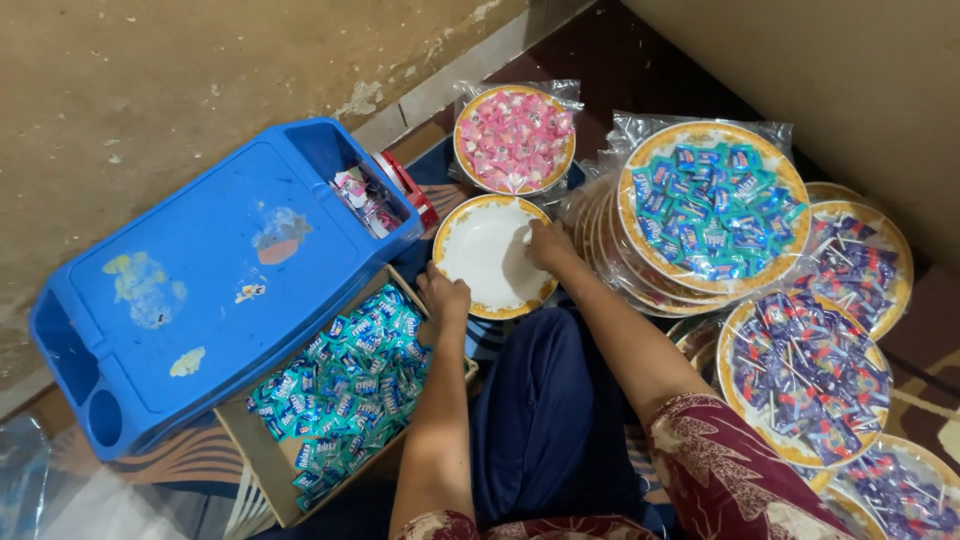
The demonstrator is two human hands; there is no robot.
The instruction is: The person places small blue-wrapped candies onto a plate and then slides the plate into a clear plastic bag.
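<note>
An empty white plate with a gold rim (490, 255) lies on the floor in front of me. My left hand (444, 297) rests at its near left edge, fingers curled, right beside a cardboard box (252, 440) full of teal-wrapped candies (345, 395). My right hand (549, 243) touches the plate's right rim, fingers bent onto it. Whether either hand pinches a candy is not visible.
A blue plastic tray table (190, 290) stands at the left, with small wrappers in its pocket. A wrapped plate of pink candies (514, 138) lies beyond. Wrapped plates of blue candies (712, 208) and purple lollipops (806, 375) are stacked at the right. Walls close in behind.
</note>
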